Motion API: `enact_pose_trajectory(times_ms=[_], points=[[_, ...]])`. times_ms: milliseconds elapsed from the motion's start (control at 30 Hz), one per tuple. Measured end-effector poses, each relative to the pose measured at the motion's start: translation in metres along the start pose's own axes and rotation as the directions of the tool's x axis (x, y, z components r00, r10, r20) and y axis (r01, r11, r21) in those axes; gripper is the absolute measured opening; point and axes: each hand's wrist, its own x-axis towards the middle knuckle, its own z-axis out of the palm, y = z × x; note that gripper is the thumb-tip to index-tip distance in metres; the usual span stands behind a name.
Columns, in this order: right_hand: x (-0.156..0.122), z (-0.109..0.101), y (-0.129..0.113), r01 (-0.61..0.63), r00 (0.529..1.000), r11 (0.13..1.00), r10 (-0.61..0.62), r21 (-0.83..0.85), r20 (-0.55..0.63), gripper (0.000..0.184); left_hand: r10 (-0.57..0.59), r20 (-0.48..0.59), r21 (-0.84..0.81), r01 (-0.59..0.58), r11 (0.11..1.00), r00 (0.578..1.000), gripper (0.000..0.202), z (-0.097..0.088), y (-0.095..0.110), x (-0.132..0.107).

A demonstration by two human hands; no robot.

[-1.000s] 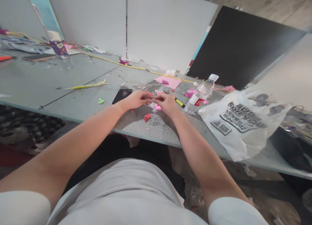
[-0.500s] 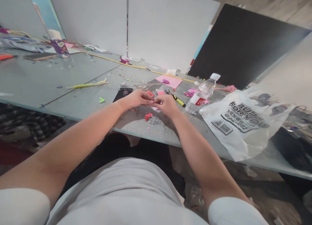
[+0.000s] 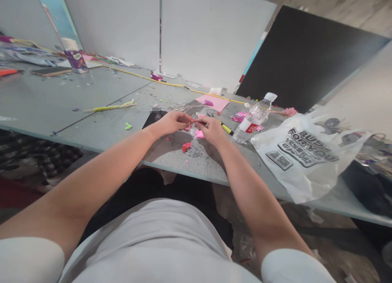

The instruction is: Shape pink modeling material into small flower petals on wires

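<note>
My left hand (image 3: 175,123) and my right hand (image 3: 211,128) meet above the table edge, fingertips pinched together. Between them is a small red piece (image 3: 193,121) that looks like modelling clay, partly covered by the fingers. Just below my hands, a bent wire frame (image 3: 192,152) lies on the table with a red lump (image 3: 186,146) on its left end. Pink pieces (image 3: 199,134) and some clear plastic show under my right hand. Behind my hands lies a bundle of thin wires (image 3: 187,107).
A water bottle (image 3: 252,119) stands right of my hands, beside a white plastic bag (image 3: 301,156). A yellow marker-like tool (image 3: 226,128) and a pink sheet (image 3: 219,102) lie nearby. Further left are a yellow-green stick (image 3: 112,107), a purple box (image 3: 76,61) and a yellow cord (image 3: 134,74).
My hands have shifted slightly, with the fingertips drawn a little apart, and the red piece now shows between them. More pink shows beneath my right hand. The wire frame stays put.
</note>
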Motion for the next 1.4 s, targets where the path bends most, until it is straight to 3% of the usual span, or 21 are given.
enact_pose_trajectory(times_ms=[133,367,467,633,767,900,1100,1167,1400], points=[[0.002,0.005,0.007,-0.087,0.995,0.994,0.089,0.058,-0.034,0.014,0.045,-0.013,0.161,-0.043,0.986,0.999,0.011,0.001,-0.007,0.002],[0.003,0.008,0.009,-0.212,0.973,0.962,0.225,0.173,-0.059,0.004,0.086,-0.011,0.330,-0.078,0.941,0.996,0.018,-0.001,-0.009,0.004],[0.002,0.007,0.006,-0.217,0.972,0.957,0.229,0.191,-0.046,0.007,0.102,-0.038,0.373,-0.080,0.924,0.994,0.014,-0.001,-0.009,0.004],[0.002,0.009,0.006,-0.209,0.974,0.961,0.222,0.184,-0.054,0.009,0.127,-0.045,0.426,-0.096,0.900,0.991,0.025,-0.001,-0.009,0.002],[0.003,0.011,0.008,-0.188,0.977,0.968,0.201,0.167,-0.065,0.009,0.158,-0.031,0.417,-0.131,0.899,0.987,0.013,-0.001,-0.010,0.002],[0.003,0.010,0.007,-0.167,0.982,0.975,0.178,0.145,-0.068,0.012,0.188,-0.040,0.402,-0.156,0.902,0.981,0.027,-0.002,-0.011,0.004],[0.000,0.007,0.002,-0.159,0.983,0.979,0.169,0.128,-0.072,0.003,0.121,-0.162,0.393,-0.048,0.918,0.979,0.019,-0.005,-0.009,0.005],[-0.001,0.006,-0.001,-0.160,0.983,0.981,0.169,0.113,-0.078,0.009,0.091,-0.213,0.373,-0.005,0.928,0.973,0.017,-0.005,-0.008,0.004],[-0.001,0.002,-0.005,-0.153,0.984,0.988,0.155,0.028,-0.087,0.020,0.042,-0.313,0.331,0.068,0.941,0.949,0.042,-0.006,-0.006,0.000]])
